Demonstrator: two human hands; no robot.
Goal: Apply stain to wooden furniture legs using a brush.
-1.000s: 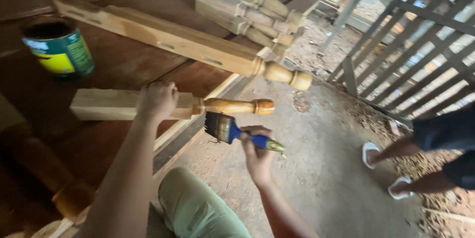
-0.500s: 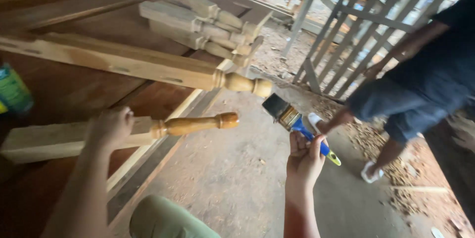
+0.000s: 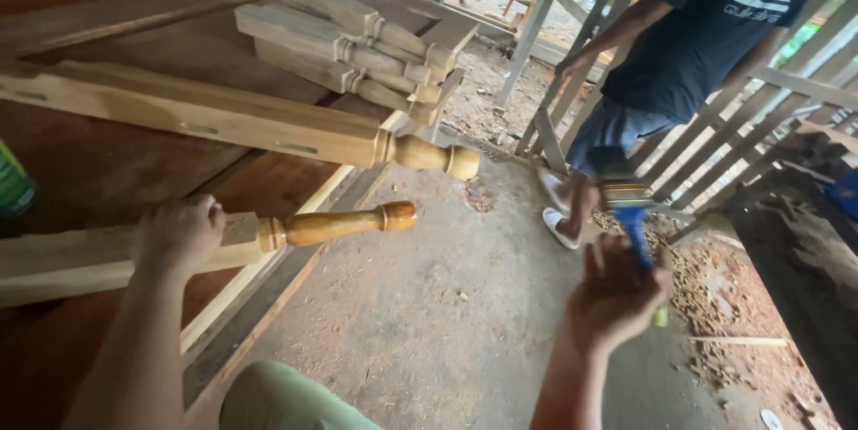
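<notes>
My left hand (image 3: 179,235) grips a turned wooden leg (image 3: 331,224) where its square part meets the rounded end; that end is glossy amber and sticks out past the table's edge. My right hand (image 3: 612,296) is raised over the floor, holding a paintbrush (image 3: 627,211) with a blue handle, bristles pointing up and blurred by motion. The brush is well to the right of the leg, not touching it.
A longer pale leg (image 3: 223,113) lies across the brown table (image 3: 107,162). Several more legs (image 3: 349,46) are stacked behind it. A green paint can (image 3: 11,187) shows at the left edge. A person in a dark shirt (image 3: 697,37) stands by a wooden railing (image 3: 769,117).
My right hand has swung the brush away from the leg, to the right and upward. The view has shifted right, bringing the standing person into sight. My left hand stays on the leg.
</notes>
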